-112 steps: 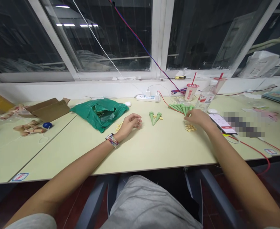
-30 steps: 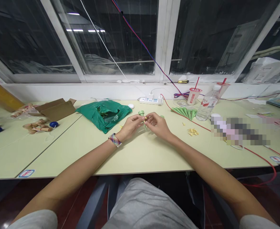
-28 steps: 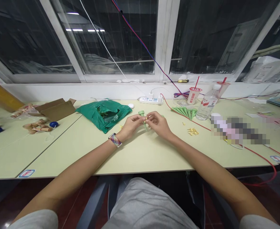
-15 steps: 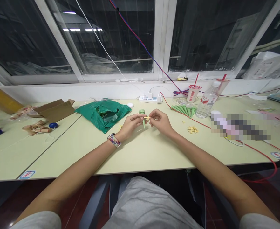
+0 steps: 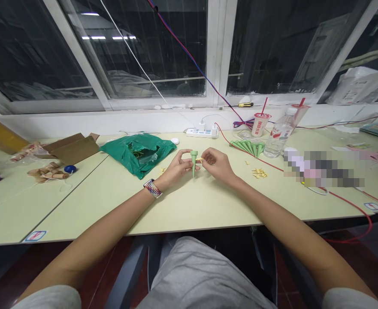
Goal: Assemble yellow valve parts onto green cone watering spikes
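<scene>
My left hand (image 5: 175,170) is closed around a green plastic plant-watering spike (image 5: 194,159), its cap up and its point down above the table. My right hand (image 5: 219,165) pinches a small yellow plastic valve (image 5: 199,159), which points at the spike's side; whether it touches is too small to tell. A fan of more green spikes (image 5: 249,147) lies beyond my right hand. A pile of yellow valves (image 5: 259,173) rests to its right, with one loose valve (image 5: 247,162) nearby. Other yellow pieces (image 5: 162,171) show partly behind my left hand.
A torn green plastic bag (image 5: 121,150) lies left, with a cardboard box (image 5: 71,150) and wooden toys (image 5: 49,172) farther out. At the back stand a power strip (image 5: 201,133), a cup (image 5: 260,125) and a water bottle (image 5: 277,137). A red cable (image 5: 272,166) crosses rightward.
Earlier my right hand was by the green spikes; both hands then met at the front centre. The spike has turned more upright in my left hand, and my right hand has shifted the yellow valve.
</scene>
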A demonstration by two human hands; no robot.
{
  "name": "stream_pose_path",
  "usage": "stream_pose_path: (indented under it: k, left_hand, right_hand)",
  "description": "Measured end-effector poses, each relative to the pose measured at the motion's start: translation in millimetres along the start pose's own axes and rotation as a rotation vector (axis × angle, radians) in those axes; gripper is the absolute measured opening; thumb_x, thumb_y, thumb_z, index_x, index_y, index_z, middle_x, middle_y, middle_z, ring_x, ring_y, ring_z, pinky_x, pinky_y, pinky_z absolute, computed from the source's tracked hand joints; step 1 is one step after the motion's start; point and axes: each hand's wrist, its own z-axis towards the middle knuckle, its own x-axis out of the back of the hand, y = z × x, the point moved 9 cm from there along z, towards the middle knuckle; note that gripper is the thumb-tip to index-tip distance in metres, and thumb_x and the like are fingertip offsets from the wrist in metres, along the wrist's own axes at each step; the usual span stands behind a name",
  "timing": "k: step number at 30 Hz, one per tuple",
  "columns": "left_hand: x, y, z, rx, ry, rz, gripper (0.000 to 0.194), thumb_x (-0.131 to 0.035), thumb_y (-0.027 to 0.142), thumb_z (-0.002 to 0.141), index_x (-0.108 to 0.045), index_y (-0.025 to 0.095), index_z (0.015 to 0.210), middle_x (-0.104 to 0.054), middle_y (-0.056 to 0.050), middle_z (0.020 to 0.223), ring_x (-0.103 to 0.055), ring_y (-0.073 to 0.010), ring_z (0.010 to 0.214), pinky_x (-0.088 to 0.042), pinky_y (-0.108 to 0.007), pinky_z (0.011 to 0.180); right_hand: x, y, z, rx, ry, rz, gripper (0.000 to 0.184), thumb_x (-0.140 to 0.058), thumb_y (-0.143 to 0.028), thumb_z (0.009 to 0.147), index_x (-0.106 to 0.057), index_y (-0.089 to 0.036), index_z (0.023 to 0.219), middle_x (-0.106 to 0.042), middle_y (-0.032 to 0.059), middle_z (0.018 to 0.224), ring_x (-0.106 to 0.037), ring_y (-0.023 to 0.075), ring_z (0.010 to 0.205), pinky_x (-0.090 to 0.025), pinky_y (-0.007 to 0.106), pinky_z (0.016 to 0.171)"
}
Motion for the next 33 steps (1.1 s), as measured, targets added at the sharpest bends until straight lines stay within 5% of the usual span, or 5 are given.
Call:
stream_pose_path:
  k: [5,12,19,27,33]
  left_hand:
    - [-5.5,1,-1,-0.020,-0.030,0.031,0.056,-0.084,0.027,0.082,-0.059,0.022,0.131,-0.078,-0.009,0.111,-0.077,-0.0204,0.090,-0.058,-0.038,0.089]
    - [-6.0,-5,2,0.011,-0.084,-0.047,0.043,-0.083,0.032,0.088,-0.068,0.018,0.126,-0.078,-0.014,0.116,-0.078,-0.0288,0.105,-0.058,-0.050,0.104]
    - [-9.1,-6,-1,0.055,-0.087,-0.151,0.058,-0.073,0.019,0.094,-0.057,0.024,0.150,-0.077,-0.010,0.113,-0.077,-0.0297,0.111,-0.054,-0.055,0.111]
    - [-7.3,-2,-4,0.024,-0.054,-0.063,0.041,-0.083,0.025,0.089,-0.066,0.022,0.126,-0.079,-0.007,0.101,-0.077,-0.0242,0.104,-0.056,-0.046,0.106]
    - [-3.7,-3,-3,0.002,-0.045,0.000,0.047,-0.089,0.033,0.085,-0.063,0.022,0.123,-0.080,-0.008,0.101,-0.077,-0.0226,0.095,-0.058,-0.041,0.096]
  right_hand:
    - [-3,-1,-3,0.034,-0.026,-0.073,0.003,-0.059,-0.023,0.087,-0.060,-0.025,0.090,-0.066,0.0009,0.087,-0.064,0.0167,0.076,-0.053,0.030,0.070]
    - [-1,-7,-3,0.075,-0.011,-0.078,0.002,-0.058,-0.023,0.090,-0.059,-0.024,0.089,-0.065,0.0008,0.086,-0.063,0.0161,0.073,-0.052,0.030,0.068]
    - [-4,-13,-7,0.189,-0.021,-0.101,0.004,-0.058,-0.023,0.095,-0.060,-0.023,0.091,-0.064,0.0018,0.087,-0.062,0.0151,0.072,-0.053,0.029,0.067]
    - [-9,-16,-12,0.259,-0.055,-0.143,0.005,-0.060,-0.018,0.095,-0.061,-0.022,0.092,-0.063,0.0021,0.085,-0.060,0.0155,0.074,-0.051,0.028,0.067]
    - [-10,-13,-13,0.232,-0.064,-0.127,0.004,-0.060,-0.021,0.095,-0.064,-0.022,0.094,-0.066,0.0019,0.083,-0.063,0.0155,0.073,-0.053,0.028,0.067]
